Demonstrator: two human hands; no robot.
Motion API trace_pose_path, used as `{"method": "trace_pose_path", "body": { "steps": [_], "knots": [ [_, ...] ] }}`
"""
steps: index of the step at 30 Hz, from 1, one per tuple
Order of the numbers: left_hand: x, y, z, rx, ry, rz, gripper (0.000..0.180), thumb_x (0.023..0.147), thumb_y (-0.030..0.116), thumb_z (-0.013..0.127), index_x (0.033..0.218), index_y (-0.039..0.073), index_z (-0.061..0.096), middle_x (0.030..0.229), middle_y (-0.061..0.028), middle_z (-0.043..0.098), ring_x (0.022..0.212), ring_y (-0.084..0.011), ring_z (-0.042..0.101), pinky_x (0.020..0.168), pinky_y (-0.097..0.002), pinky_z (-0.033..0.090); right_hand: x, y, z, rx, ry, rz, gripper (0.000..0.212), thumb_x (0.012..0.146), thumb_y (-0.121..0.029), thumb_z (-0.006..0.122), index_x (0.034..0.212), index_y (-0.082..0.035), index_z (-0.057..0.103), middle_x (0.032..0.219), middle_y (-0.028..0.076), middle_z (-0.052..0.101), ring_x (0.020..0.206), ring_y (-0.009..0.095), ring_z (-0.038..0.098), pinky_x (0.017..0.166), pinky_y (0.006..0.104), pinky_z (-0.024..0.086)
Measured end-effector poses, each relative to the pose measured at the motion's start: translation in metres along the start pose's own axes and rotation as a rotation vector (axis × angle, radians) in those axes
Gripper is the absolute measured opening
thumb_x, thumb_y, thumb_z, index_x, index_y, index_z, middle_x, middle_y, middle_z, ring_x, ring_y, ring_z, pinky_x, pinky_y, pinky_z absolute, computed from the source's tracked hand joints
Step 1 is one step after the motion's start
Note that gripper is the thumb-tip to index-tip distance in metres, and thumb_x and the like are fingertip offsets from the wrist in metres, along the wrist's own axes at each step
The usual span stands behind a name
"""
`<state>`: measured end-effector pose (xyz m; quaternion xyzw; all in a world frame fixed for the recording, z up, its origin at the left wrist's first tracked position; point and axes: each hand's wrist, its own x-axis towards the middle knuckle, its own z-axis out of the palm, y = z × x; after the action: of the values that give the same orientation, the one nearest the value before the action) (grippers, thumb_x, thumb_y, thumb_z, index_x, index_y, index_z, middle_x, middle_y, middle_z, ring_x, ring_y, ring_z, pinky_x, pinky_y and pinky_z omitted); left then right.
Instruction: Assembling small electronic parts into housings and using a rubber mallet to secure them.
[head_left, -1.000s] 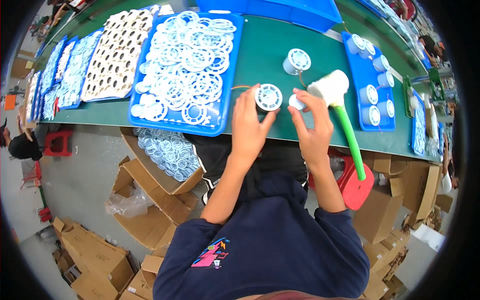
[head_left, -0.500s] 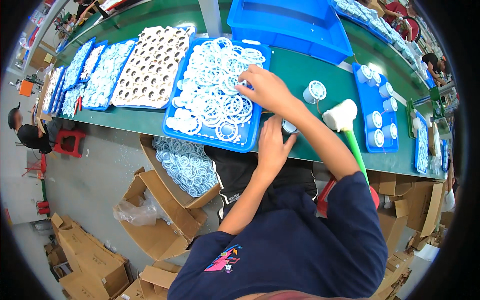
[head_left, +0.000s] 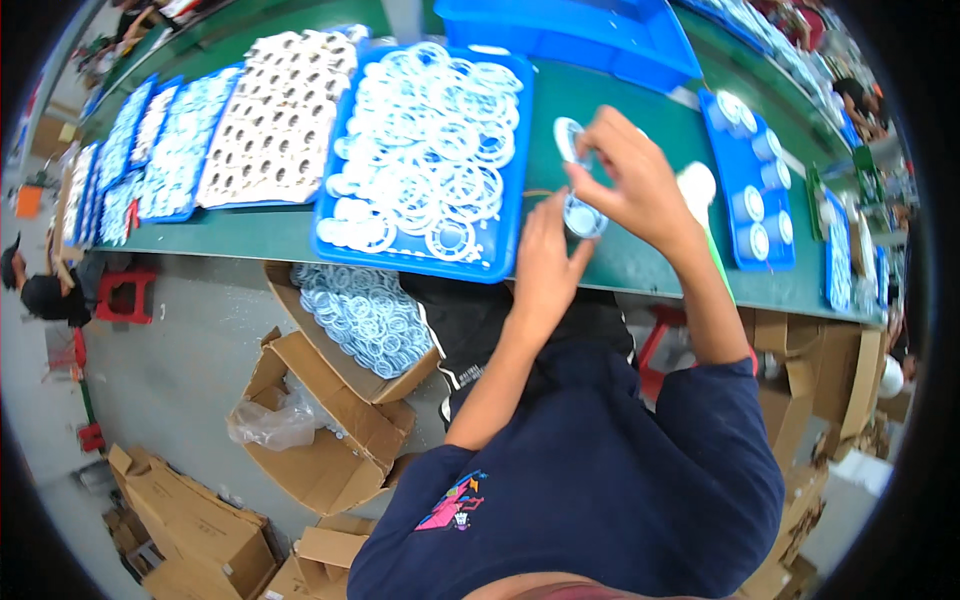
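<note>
Between the fingers of my right hand (head_left: 625, 175) is a pale plastic ring (head_left: 569, 141), raised just above a round light-blue housing (head_left: 584, 218). My left hand (head_left: 545, 255) is wrapped against the side of that housing on the bench, steadying it. Left of both hands, a blue tray (head_left: 497, 262) carries a heap of similar rings (head_left: 455, 140) and small round discs. A mallet with a white head (head_left: 697, 187) and a green handle lies to the right, partly behind my right forearm. Another housing there is almost wholly hidden by my right hand.
On the right, a blue tray (head_left: 717, 150) bears several white-capped housings (head_left: 748, 205). An egg-carton-like tray (head_left: 275, 120) of parts and more filled trays line the left. A deep blue bin (head_left: 590, 45) stands behind. Below sits a carton of rings (head_left: 365, 325).
My right hand has moved right from the heap of rings, bringing one ring over the housing. My left hand stays at the housing. The whole view has shifted slightly.
</note>
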<state>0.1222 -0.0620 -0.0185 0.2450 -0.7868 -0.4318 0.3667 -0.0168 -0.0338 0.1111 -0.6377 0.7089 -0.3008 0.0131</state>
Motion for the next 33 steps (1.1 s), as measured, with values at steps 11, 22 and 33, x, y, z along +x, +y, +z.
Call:
{"method": "trace_pose_path", "body": {
  "steps": [11, 22, 33],
  "knots": [
    [0.006, 0.021, 0.003, -0.016, -0.021, -0.099, 0.075, 0.083, 0.023, 0.086, 0.144, -0.002, 0.047, 0.132, -0.0229, 0.057, 0.125, -0.0407, 0.056, 0.106, -0.0464, 0.045, -0.152, 0.033, 0.018, -0.214, 0.054, 0.281, 0.039, 0.08, 0.001, 0.071, 0.117, -0.005, 0.063, 0.128, 0.015, 0.054, 0.11, 0.035, 0.06, 0.086, 0.0447, 0.054],
    [0.001, 0.018, -0.003, -0.082, -0.047, -0.117, 0.083, 0.08, 0.016, 0.087, 0.149, -0.001, 0.043, 0.141, -0.0233, 0.053, 0.131, -0.0383, 0.055, 0.108, -0.0445, 0.045, -0.14, 0.027, 0.028, 0.109, 0.369, 0.293, 0.049, 0.078, -0.008, 0.082, 0.123, 0.002, 0.065, 0.125, 0.02, 0.062, 0.114, 0.04, 0.063, 0.095, 0.045, 0.053],
    [-0.002, 0.008, 0.008, -0.01, 0.009, -0.064, 0.073, 0.077, -0.005, 0.075, 0.144, 0.0, 0.047, 0.13, -0.023, 0.06, 0.12, -0.0441, 0.06, 0.101, -0.0486, 0.049, -0.092, 0.023, 0.039, 0.129, 0.174, 0.037, 0.052, 0.078, -0.009, 0.081, 0.126, 0.001, 0.064, 0.125, 0.018, 0.061, 0.11, 0.035, 0.064, 0.087, 0.0411, 0.056]
  ]
}}
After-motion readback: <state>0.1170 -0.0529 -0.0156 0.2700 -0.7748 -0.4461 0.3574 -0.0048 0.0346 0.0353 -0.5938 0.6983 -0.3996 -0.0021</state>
